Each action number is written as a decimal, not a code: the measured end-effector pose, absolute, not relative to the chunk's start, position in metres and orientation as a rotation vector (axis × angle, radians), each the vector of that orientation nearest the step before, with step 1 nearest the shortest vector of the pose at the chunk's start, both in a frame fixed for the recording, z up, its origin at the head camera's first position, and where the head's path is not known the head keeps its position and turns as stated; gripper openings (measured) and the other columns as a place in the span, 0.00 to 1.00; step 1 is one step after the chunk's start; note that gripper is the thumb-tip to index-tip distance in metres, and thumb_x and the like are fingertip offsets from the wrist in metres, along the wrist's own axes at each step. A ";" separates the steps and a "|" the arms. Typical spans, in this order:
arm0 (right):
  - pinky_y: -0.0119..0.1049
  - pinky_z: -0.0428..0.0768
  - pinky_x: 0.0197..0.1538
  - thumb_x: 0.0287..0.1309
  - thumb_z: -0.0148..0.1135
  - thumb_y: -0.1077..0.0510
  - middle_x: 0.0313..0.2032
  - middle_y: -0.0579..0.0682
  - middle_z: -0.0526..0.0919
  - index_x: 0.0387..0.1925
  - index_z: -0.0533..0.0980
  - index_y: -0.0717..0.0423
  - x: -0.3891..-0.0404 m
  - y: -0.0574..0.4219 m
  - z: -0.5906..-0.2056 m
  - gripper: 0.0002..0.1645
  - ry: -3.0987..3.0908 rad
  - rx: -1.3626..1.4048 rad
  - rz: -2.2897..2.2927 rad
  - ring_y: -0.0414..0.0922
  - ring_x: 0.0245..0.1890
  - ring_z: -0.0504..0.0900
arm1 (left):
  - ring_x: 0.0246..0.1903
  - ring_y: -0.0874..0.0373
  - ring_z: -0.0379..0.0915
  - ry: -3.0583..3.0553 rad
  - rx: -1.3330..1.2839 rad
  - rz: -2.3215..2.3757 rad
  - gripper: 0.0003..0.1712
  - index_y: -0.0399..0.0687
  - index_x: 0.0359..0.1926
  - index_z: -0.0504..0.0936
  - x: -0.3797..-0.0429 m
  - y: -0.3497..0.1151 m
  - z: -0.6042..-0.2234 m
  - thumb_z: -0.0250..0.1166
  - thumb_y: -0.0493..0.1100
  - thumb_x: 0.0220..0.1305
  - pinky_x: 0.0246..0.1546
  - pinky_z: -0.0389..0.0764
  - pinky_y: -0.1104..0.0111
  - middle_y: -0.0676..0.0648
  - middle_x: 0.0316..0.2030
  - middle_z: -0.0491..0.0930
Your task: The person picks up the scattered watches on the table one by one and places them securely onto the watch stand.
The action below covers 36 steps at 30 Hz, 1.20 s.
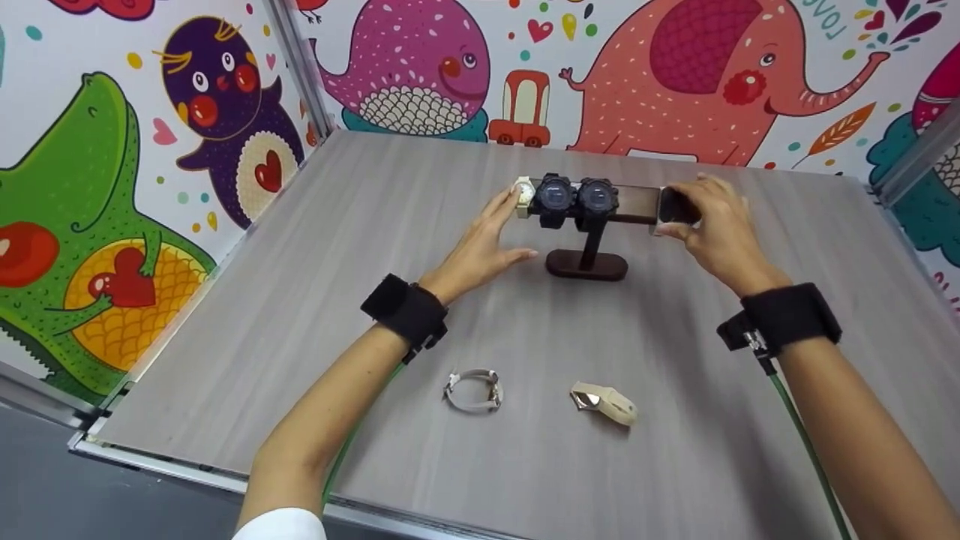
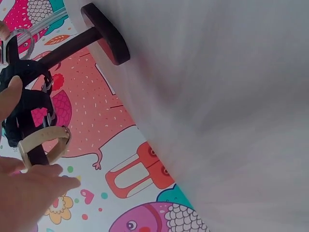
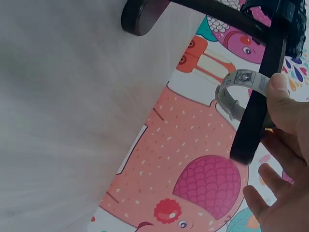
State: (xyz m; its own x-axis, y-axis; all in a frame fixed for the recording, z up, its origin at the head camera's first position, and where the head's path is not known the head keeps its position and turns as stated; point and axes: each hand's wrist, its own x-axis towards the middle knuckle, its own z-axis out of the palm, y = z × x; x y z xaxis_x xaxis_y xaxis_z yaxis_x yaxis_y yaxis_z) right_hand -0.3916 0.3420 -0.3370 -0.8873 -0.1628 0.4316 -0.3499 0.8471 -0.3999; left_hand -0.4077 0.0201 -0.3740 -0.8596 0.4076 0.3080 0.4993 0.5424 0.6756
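A dark T-shaped watch stand stands upright on the table. Two black watches sit side by side on its bar, with a cream-strapped watch at the bar's left end. My left hand touches that cream watch with its fingertips, fingers mostly straight, thumb held apart. At the bar's right end, my right hand pinches a watch with a dark square face. In the right wrist view its pale strap loops around the bar, between thumb and fingers.
Nearer on the table lie a watch with a whitish strap, looped on its side, and another cream-strapped watch. Cartoon-printed walls border the table at the back and sides. Green cables trail from both wristbands.
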 end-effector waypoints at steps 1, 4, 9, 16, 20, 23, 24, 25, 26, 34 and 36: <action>0.73 0.57 0.68 0.52 0.75 0.63 0.59 0.68 0.77 0.61 0.75 0.65 -0.392 0.338 -0.338 0.34 -2.636 0.398 0.669 0.64 0.71 0.62 | 0.78 0.45 0.48 -2.657 -0.789 -1.217 0.56 0.40 0.78 0.48 -0.407 0.020 -0.375 0.74 0.44 0.59 0.79 0.55 0.59 0.37 0.79 0.48; 0.74 0.57 0.68 0.52 0.75 0.62 0.60 0.67 0.79 0.61 0.76 0.64 -0.395 0.326 -0.338 0.34 -2.619 0.448 0.674 0.63 0.72 0.62 | 0.78 0.45 0.48 -2.646 -0.802 -1.204 0.56 0.39 0.78 0.48 -0.407 0.018 -0.377 0.74 0.43 0.58 0.79 0.56 0.59 0.37 0.78 0.49; 0.71 0.59 0.67 0.53 0.74 0.60 0.61 0.67 0.78 0.61 0.76 0.64 -0.399 0.308 -0.337 0.33 -2.610 0.507 0.690 0.63 0.72 0.62 | 0.77 0.45 0.51 -2.647 -0.808 -1.194 0.57 0.41 0.79 0.49 -0.407 0.016 -0.379 0.75 0.43 0.58 0.78 0.57 0.59 0.38 0.78 0.50; 0.63 0.63 0.62 0.53 0.74 0.61 0.61 0.67 0.78 0.61 0.76 0.65 -0.400 0.300 -0.338 0.34 -2.602 0.524 0.677 0.63 0.72 0.63 | 0.78 0.47 0.49 -2.676 -0.816 -1.180 0.58 0.42 0.79 0.47 -0.406 0.015 -0.378 0.74 0.44 0.58 0.78 0.56 0.61 0.40 0.79 0.47; 0.68 0.59 0.68 0.54 0.74 0.61 0.63 0.67 0.77 0.63 0.75 0.64 -0.401 0.300 -0.339 0.35 -2.619 0.503 0.696 0.63 0.72 0.62 | 0.78 0.47 0.47 -2.687 -0.811 -1.180 0.58 0.42 0.79 0.46 -0.406 0.015 -0.377 0.74 0.44 0.58 0.79 0.55 0.61 0.40 0.80 0.46; 0.74 0.53 0.71 0.54 0.74 0.61 0.63 0.67 0.76 0.64 0.74 0.64 -0.400 0.300 -0.338 0.35 -2.628 0.494 0.705 0.63 0.73 0.62 | 0.78 0.47 0.47 -2.696 -0.811 -1.174 0.59 0.43 0.80 0.45 -0.407 0.016 -0.376 0.74 0.44 0.58 0.79 0.55 0.61 0.40 0.80 0.45; 0.75 0.53 0.71 0.54 0.74 0.61 0.63 0.68 0.76 0.64 0.74 0.64 -0.400 0.300 -0.338 0.35 -2.627 0.492 0.705 0.63 0.72 0.62 | 0.79 0.47 0.46 -2.703 -0.813 -1.167 0.60 0.43 0.80 0.44 -0.407 0.016 -0.376 0.75 0.45 0.58 0.79 0.54 0.61 0.40 0.80 0.44; 0.76 0.52 0.70 0.54 0.74 0.61 0.63 0.68 0.76 0.64 0.74 0.65 -0.400 0.300 -0.338 0.36 -2.626 0.490 0.704 0.63 0.72 0.62 | 0.79 0.48 0.45 -2.710 -0.818 -1.159 0.61 0.43 0.80 0.43 -0.407 0.016 -0.376 0.75 0.45 0.58 0.79 0.54 0.62 0.40 0.80 0.43; 0.76 0.53 0.70 0.54 0.74 0.61 0.63 0.68 0.76 0.64 0.73 0.65 -0.400 0.300 -0.338 0.36 -2.626 0.487 0.703 0.63 0.72 0.62 | 0.79 0.48 0.44 -2.715 -0.826 -1.152 0.62 0.43 0.80 0.42 -0.408 0.017 -0.376 0.75 0.45 0.58 0.79 0.54 0.62 0.40 0.80 0.42; 0.63 0.58 0.75 0.52 0.75 0.61 0.67 0.67 0.73 0.69 0.68 0.64 -0.390 0.301 -0.341 0.44 -2.525 0.498 0.796 0.64 0.73 0.62 | 0.80 0.50 0.40 -2.717 -0.856 -1.195 0.64 0.45 0.80 0.32 -0.396 0.017 -0.371 0.72 0.45 0.62 0.78 0.57 0.62 0.40 0.80 0.38; 0.59 0.58 0.77 0.53 0.74 0.61 0.68 0.67 0.71 0.70 0.67 0.65 -0.381 0.301 -0.344 0.44 -2.470 0.479 0.864 0.64 0.73 0.63 | 0.79 0.50 0.44 -2.730 -0.856 -1.191 0.61 0.46 0.80 0.33 -0.386 0.014 -0.368 0.69 0.46 0.65 0.77 0.60 0.61 0.39 0.80 0.40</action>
State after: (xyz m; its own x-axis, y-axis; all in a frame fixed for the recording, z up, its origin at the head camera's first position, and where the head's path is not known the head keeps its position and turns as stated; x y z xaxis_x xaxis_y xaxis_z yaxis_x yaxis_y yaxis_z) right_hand -0.3811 0.3010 -0.3435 -0.8250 -0.1651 0.5404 -0.4660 0.7397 -0.4855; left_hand -0.3865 0.0136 -0.3684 -0.8465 0.4702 0.2498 0.5030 0.5523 0.6648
